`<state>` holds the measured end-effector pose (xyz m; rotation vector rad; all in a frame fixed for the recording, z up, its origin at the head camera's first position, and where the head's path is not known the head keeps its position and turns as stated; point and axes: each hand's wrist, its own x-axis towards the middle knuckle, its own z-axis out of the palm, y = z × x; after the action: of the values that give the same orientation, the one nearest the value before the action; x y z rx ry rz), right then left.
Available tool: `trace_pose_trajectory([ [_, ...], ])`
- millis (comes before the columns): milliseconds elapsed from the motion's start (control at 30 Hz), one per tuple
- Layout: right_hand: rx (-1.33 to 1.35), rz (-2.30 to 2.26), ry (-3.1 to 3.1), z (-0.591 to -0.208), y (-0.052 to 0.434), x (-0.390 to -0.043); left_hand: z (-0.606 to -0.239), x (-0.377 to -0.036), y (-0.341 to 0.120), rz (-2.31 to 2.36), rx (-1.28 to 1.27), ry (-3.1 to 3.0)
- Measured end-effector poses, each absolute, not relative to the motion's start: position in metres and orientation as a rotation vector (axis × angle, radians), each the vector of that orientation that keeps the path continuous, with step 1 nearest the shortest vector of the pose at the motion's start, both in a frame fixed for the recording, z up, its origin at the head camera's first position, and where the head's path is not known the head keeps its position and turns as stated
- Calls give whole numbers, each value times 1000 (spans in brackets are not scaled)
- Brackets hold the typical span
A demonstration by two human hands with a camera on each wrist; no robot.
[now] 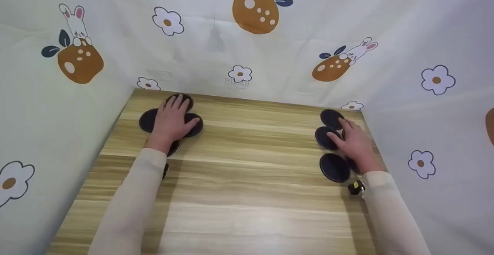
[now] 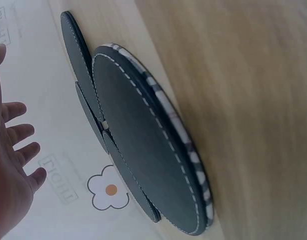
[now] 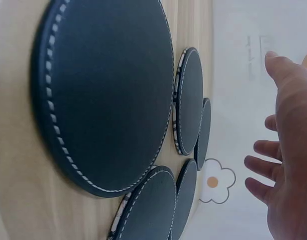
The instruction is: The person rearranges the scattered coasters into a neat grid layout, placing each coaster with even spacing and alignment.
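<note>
Dark leather-look coasters with pale stitching lie in two clusters on the wooden table (image 1: 247, 193), one under each hand. Nearest, the right cluster's front coaster (image 1: 334, 167) lies just left of the right wrist, uncovered. Beyond it the right hand (image 1: 357, 144) rests flat, fingers spread and straight, its fingertips on the middle coaster (image 1: 324, 137); another coaster (image 1: 330, 117) lies beyond. Farther off, the left hand (image 1: 171, 120) lies palm down, fingers spread, covering the left cluster (image 1: 147, 120) directly beneath it near the patterned backdrop (image 1: 247, 46).
</note>
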<state>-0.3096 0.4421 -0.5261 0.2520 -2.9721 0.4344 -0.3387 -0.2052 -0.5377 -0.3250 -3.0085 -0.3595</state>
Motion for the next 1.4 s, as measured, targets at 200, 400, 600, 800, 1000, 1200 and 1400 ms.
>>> trace_pose_trajectory([
  [200, 213, 670, -3023, -527, 441, -294, -539, -337, -204, -382, -327, -3003],
  [400, 300, 766, -2990, -531, 440, -279, -541, -339, -205, -398, -329, -3003],
  [600, 399, 754, -2986, -535, 440, -261, -544, -339, -209, -386, -321, -3022],
  [800, 494, 679, -2930, -538, 444, -244, -542, -339, -209, -385, -326, -3020],
  [1000, 563, 554, -2906, -541, 448, -230, -541, -340, -209, -387, -329, -3009],
  [1200, 560, 412, -2942, -547, 450, -220, -540, -342, -209, -382, -334, -3019],
  [1400, 534, 379, -3000, -554, 452, -215, -540, -342, -207, -365, -344, -3035],
])
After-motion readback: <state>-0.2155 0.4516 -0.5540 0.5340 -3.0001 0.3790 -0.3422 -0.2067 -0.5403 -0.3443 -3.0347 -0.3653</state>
